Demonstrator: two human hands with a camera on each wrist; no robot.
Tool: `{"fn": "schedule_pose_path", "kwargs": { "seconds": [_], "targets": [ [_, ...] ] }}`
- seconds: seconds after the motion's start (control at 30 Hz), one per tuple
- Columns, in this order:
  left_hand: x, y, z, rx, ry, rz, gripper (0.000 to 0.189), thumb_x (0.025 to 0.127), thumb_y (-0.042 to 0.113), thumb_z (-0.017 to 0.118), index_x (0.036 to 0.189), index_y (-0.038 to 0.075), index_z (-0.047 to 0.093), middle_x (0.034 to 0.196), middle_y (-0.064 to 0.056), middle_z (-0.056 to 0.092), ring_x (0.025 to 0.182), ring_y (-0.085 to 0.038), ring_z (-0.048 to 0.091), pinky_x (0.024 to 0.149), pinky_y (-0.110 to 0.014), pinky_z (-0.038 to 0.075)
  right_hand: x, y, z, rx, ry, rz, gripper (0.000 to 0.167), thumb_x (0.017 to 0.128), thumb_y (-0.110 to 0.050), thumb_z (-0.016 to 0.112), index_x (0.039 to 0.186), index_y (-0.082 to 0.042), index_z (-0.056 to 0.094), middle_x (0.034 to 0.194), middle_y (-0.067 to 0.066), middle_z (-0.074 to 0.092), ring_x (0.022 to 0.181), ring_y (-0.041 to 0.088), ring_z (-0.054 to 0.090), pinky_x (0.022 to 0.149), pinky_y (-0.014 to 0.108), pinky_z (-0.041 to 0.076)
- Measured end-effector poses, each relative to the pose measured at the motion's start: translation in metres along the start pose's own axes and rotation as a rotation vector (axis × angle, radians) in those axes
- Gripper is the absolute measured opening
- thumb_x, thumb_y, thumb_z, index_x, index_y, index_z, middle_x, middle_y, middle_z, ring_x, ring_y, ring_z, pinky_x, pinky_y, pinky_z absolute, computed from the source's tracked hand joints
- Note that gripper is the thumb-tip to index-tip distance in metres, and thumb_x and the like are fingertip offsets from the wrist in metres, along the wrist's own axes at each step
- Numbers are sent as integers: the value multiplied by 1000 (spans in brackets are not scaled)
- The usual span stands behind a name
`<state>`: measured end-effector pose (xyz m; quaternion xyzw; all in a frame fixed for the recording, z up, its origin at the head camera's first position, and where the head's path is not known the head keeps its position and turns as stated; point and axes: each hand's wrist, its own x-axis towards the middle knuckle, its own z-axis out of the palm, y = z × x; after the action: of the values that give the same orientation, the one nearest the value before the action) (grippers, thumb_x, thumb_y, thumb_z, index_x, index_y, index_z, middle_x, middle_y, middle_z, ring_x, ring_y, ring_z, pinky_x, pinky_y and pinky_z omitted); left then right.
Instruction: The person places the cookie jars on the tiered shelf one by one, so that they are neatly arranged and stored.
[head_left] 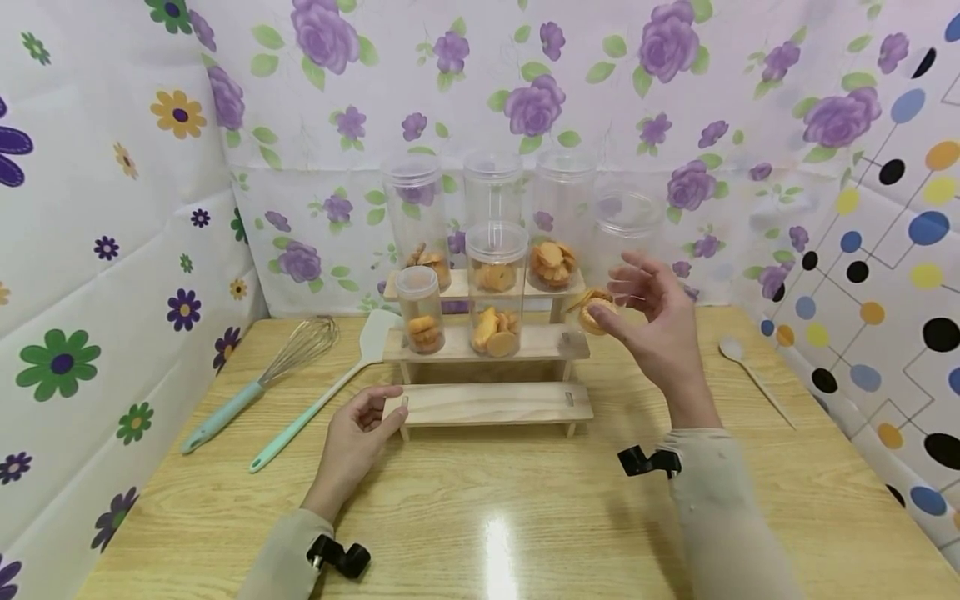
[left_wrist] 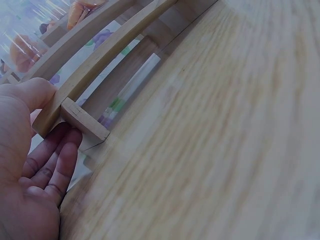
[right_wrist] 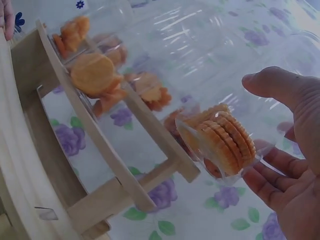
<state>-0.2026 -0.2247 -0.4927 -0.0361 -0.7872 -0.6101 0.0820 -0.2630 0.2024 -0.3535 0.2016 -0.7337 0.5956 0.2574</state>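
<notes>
A three-tier wooden rack (head_left: 487, 403) stands mid-table. My left hand (head_left: 365, 442) grips the left end of its lowest tier, thumb above and fingers below in the left wrist view. To the right of the rack, my right hand (head_left: 656, 321) holds a clear plastic jar (head_left: 628, 218) in the air, thumb and fingers around its lower part. Round sandwich crackers (right_wrist: 227, 142) lie at the bottom of that jar. On the middle tier stand a small jar (head_left: 420, 308) and a taller jar (head_left: 497, 287), both with biscuits inside.
Several tall clear jars (head_left: 555, 221) with snacks stand on the top tier. Left of the rack lie a whisk (head_left: 262, 383) and a spatula (head_left: 330, 390). A white spoon (head_left: 753, 379) lies at the right. Patterned cloth walls (head_left: 480, 75) enclose the wooden table (head_left: 570, 508).
</notes>
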Motion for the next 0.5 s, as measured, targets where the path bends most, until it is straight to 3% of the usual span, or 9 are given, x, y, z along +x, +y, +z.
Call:
{"fn": "schedule_pose_path", "kwargs": {
  "seconds": [0.23, 0.5],
  "targets": [
    [0, 1, 0, -4, 2, 3, 34, 105, 29, 83, 136, 15, 76, 119, -13, 68, 99, -18, 61, 81, -21, 52, -1, 5, 12, -41, -57, 60, 72, 93, -9, 93, 157, -20, 62, 136, 13, 71, 122, 33, 71, 105, 31, 58],
    [0, -1, 0, 0, 2, 7, 34, 105, 29, 83, 135, 15, 77, 121, -12, 69, 98, -18, 61, 81, -22, 52, -6, 10, 20, -77, -105, 127, 73, 93, -19, 96, 157, -18, 61, 139, 16, 72, 123, 33, 72, 111, 48, 57]
  ]
}}
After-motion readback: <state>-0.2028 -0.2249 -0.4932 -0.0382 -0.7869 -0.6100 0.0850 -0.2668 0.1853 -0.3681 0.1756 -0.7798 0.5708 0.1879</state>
